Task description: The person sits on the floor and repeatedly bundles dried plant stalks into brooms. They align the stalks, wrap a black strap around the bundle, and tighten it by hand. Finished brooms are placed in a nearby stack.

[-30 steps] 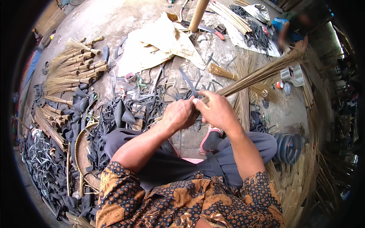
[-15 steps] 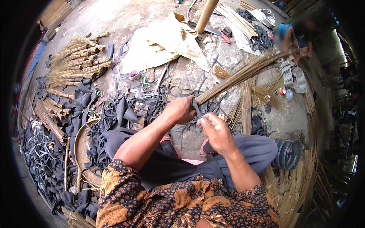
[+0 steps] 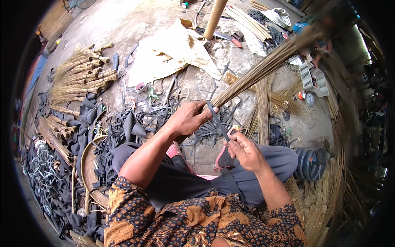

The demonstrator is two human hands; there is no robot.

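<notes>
My left hand (image 3: 187, 118) is closed around the lower end of a long bundle of thin brown sticks (image 3: 255, 78). The bundle slants up and away to the right, its far end fanning out. A flat black rubber strip (image 3: 219, 121) crosses the bundle beside my left fingers. From there it stretches straight to my right hand (image 3: 247, 154), which pinches it between thumb and fingers above my right knee. The strip's tail hangs down over my trousers.
Tied stick bundles (image 3: 78, 76) lie at the far left. Black rubber scraps (image 3: 53, 185) heap up around a round woven tray (image 3: 85, 164). A cream sheet (image 3: 164, 53), a red-handled saw (image 3: 224, 37) and a wooden post (image 3: 214, 20) are ahead. Another person sits at the far right.
My right hand has pulled down and to the right, so a longer stretch of strip shows between my hands. My left hand and the bundle have shifted slightly left.
</notes>
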